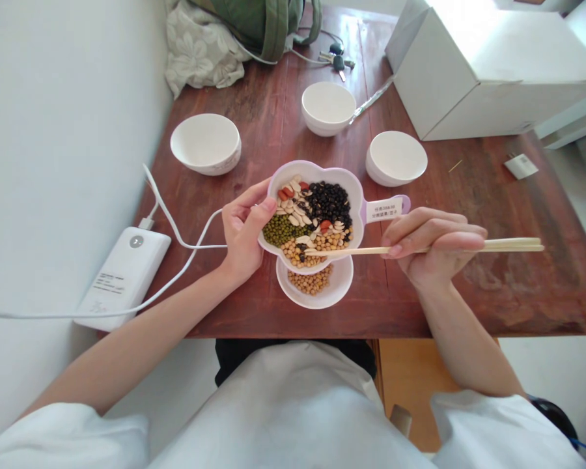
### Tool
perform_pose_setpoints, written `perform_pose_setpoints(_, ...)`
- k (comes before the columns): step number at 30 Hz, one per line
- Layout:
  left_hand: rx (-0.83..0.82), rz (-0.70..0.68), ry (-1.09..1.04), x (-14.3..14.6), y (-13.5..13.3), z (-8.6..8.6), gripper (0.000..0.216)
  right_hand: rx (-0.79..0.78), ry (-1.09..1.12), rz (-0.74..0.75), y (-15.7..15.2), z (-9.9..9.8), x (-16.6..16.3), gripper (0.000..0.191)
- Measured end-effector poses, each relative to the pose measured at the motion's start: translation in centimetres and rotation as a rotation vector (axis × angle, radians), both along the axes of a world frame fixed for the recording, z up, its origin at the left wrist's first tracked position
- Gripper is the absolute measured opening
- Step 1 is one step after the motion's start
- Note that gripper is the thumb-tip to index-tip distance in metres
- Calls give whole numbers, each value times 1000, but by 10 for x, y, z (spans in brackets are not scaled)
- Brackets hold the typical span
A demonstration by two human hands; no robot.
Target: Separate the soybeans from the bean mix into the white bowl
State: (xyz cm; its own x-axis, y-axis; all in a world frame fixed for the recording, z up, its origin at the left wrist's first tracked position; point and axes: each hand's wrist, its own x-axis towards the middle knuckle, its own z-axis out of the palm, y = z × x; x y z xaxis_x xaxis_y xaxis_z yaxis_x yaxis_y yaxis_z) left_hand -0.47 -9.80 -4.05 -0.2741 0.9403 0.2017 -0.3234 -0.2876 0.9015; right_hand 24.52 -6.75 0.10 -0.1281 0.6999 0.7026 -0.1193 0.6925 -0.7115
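My left hand (247, 228) grips the left rim of a flower-shaped bowl (297, 168) with a labelled lilac handle (383, 209). Inside lie black beans (329, 202), green mung beans (282, 230), soybeans (339, 240), pale seeds (295, 210) and a few red peanuts (286, 193). My right hand (432, 244) is closed round a pair of wooden chopsticks (512, 245), their tips among the soybeans at the lower part of the bowl. Under its front edge, partly covered, stands a small white bowl (339, 293) with soybeans in it.
Three white bowls (205, 144), (328, 109), (396, 158) stand farther back on the table (469, 293). A white power bank (127, 273) with a cable lies left. A large white box (469, 78), keys (338, 60), a green bag (249, 23) and a charger (521, 166) lie around.
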Motion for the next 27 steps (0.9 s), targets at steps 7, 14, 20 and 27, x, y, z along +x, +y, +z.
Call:
perform_pose_setpoints(7,-47,21,-24,1,0,1,31,166,-105,83,5,20,-1,53)
perform_pose_setpoints(14,-32,24,-16,2,0,3,31,189,-213,241,10,45,-13,50)
perform_pose_setpoints(20,-45,25,-19,3,0,5,27,145,-159,223,9,37,-15,55)
perform_pose_setpoints(27,-82,46,2,3,0,5,34,69,-122,146,10,24,-10,57)
